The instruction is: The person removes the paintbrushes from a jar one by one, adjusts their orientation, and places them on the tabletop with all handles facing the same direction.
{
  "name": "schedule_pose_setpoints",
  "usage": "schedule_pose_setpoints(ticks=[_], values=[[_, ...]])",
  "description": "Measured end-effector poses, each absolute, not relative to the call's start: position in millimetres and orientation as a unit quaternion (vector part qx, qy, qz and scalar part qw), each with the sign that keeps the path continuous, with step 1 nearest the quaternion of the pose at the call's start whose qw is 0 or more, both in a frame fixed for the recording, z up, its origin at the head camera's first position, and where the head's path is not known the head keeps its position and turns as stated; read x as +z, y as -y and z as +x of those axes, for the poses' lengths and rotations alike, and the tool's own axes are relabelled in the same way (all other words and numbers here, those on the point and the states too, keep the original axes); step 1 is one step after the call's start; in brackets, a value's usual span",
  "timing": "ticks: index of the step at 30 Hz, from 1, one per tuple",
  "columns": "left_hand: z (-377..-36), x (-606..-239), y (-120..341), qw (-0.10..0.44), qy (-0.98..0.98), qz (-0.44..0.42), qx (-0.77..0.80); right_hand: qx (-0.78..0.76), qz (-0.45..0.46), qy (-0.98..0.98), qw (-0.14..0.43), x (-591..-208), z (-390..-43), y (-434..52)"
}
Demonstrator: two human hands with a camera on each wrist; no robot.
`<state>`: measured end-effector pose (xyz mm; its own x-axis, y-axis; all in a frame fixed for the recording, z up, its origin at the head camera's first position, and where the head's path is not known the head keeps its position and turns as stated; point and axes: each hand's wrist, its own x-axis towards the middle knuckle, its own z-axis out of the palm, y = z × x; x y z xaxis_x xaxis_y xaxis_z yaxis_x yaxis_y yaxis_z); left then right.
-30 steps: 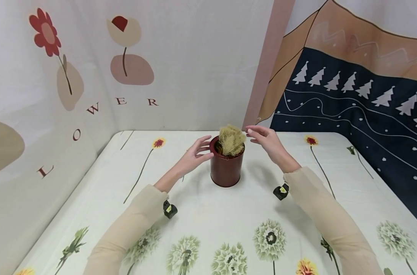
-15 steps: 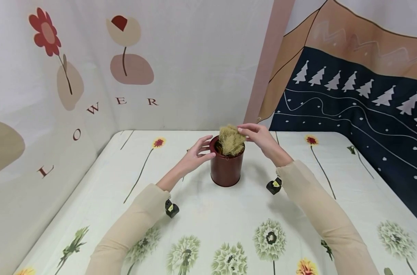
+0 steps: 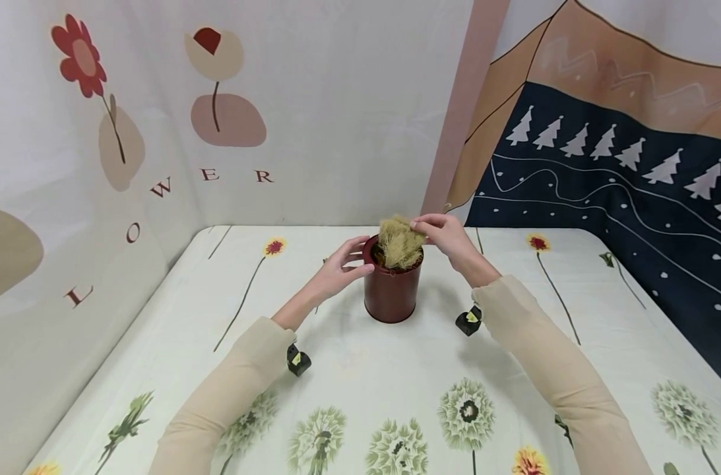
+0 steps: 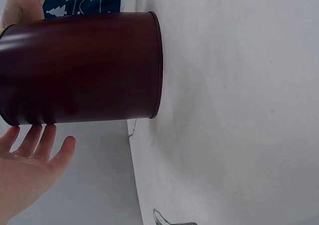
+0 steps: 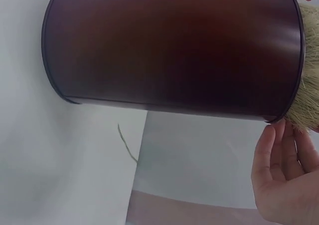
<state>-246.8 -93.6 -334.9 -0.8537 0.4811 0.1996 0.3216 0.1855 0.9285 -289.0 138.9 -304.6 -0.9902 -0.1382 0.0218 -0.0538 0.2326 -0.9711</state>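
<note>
A dark red cylindrical canister [image 3: 390, 297] stands upright near the back of the table. A bushy clump of yellowish dry fibre [image 3: 399, 245] sticks up out of its mouth, with something darker partly visible inside. At the canister's left side, my left hand [image 3: 336, 267] touches the wall near the rim with its fingertips, thumb spread apart; the left wrist view shows this hand [image 4: 32, 162] with fingers nearly straight. My right hand [image 3: 449, 241] pinches the upper right of the fibre clump between thumb and fingers. In the right wrist view, the right hand [image 5: 286, 185] is by the rim, its fingertips partly hidden.
A white cloth [image 3: 360, 369] printed with flowers covers the table. Behind it hangs a pale curtain [image 3: 336, 119] with flower prints and letters, and a dark blue tree-patterned cloth [image 3: 603, 165] lies to the right. Small black devices [image 3: 297, 361] sit at both wrists.
My right hand has moved left from beside the fibre clump and now pinches its edge. The left hand has shifted slightly closer to the canister, which stays in place.
</note>
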Motion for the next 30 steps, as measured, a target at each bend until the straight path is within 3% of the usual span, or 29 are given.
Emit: schedule_pose_setpoints(ticks=[30], values=[[-247.1,-335.7,93.2,0.068,-0.768,0.255,0.583,-0.701,-0.108,-0.701,-0.073,-271.8,-285.0,-157.6]])
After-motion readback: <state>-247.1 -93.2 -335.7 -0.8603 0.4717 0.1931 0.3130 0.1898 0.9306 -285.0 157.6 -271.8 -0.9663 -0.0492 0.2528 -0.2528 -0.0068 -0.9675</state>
